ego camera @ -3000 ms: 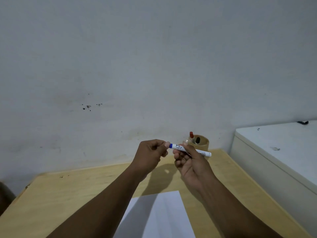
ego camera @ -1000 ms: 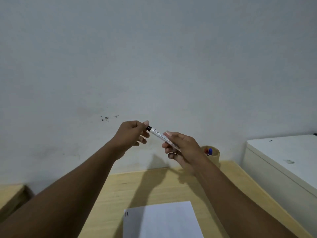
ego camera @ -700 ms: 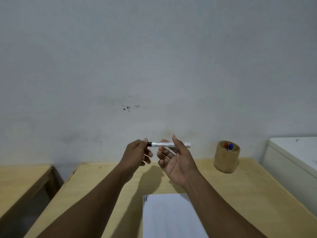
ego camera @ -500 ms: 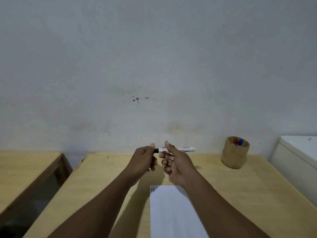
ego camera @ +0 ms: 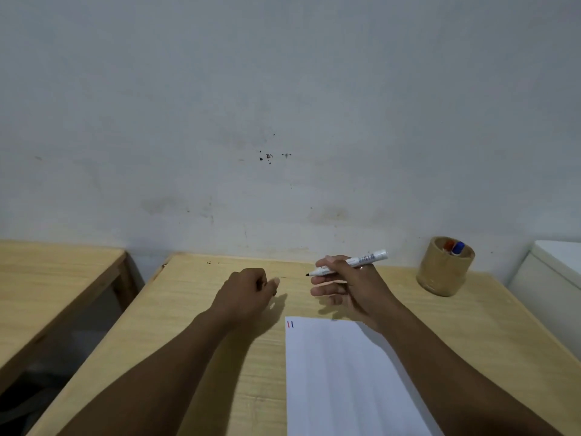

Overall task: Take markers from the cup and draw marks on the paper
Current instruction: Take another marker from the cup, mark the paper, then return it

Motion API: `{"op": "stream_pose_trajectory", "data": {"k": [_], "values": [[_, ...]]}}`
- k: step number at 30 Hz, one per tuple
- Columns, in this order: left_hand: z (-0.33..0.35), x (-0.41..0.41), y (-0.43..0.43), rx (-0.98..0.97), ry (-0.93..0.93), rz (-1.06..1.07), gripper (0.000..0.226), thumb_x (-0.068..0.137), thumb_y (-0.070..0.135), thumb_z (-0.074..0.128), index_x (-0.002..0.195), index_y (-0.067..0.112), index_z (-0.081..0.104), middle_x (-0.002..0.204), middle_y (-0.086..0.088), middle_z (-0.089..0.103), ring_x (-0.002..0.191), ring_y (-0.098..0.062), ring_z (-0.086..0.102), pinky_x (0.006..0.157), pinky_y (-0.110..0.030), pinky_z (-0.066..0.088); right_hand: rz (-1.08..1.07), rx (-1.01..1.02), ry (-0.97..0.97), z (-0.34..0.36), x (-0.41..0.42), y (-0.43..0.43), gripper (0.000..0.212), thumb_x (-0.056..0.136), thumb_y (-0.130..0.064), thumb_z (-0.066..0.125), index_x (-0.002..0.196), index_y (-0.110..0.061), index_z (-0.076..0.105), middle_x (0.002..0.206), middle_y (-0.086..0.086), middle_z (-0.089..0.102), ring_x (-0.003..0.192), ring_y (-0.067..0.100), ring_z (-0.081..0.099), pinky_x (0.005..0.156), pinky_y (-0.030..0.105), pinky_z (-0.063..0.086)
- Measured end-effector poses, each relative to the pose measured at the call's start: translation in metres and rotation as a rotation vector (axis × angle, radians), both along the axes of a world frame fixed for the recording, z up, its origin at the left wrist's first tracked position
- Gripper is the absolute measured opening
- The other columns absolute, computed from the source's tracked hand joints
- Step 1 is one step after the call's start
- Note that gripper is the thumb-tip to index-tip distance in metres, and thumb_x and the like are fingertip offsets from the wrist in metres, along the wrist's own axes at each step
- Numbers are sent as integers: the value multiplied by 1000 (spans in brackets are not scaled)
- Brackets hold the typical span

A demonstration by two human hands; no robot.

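Head view, right hand [ego camera: 352, 287] grasping uncapped marker [ego camera: 349, 263], left hand [ego camera: 248, 291] clenched, bare table [ego camera: 195, 297] beyond paper [ego camera: 342, 379] edge.

White paper [ego camera: 345, 372], red and blue marks [ego camera: 290, 324], tan cup [ego camera: 443, 272]

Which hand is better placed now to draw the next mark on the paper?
The right hand. It holds the uncapped black marker, tip bare, just beyond the paper. The left hand is closed, apparently around the cap.
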State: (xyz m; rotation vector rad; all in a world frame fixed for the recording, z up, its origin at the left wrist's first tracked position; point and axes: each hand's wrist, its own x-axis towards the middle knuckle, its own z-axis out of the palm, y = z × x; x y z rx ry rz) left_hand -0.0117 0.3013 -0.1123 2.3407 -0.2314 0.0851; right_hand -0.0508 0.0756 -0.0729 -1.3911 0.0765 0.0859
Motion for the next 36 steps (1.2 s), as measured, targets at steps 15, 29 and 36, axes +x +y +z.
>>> {"op": "stream_pose_trajectory", "data": {"k": [15,29,36], "values": [[-41,-21,-9,232,-275,-16,36,84,51,58,64,27,40,62,10,52,67,-14,50,54,-29,34,-88,-292,-102,-72,-16,25,6,76,-13,76,73,-10,72,65,7,73,64,25,71,67,40,61],[-46,-19,-7,218,-293,-8,30,82,55,56,85,25,60,76,11,66,79,-13,58,64,-32,47,-79,-433,-157,-81,-16,28,13,74,-20,80,70,-13,70,63,3,70,58,18,65,58,36,54],[-44,-20,-8,226,-279,2,31,83,55,56,85,24,60,75,11,65,79,-13,57,63,-30,44,7,-339,-117,-75,-16,27,8,67,-11,73,68,-4,68,63,8,66,59,22,60,59,35,49]]}}
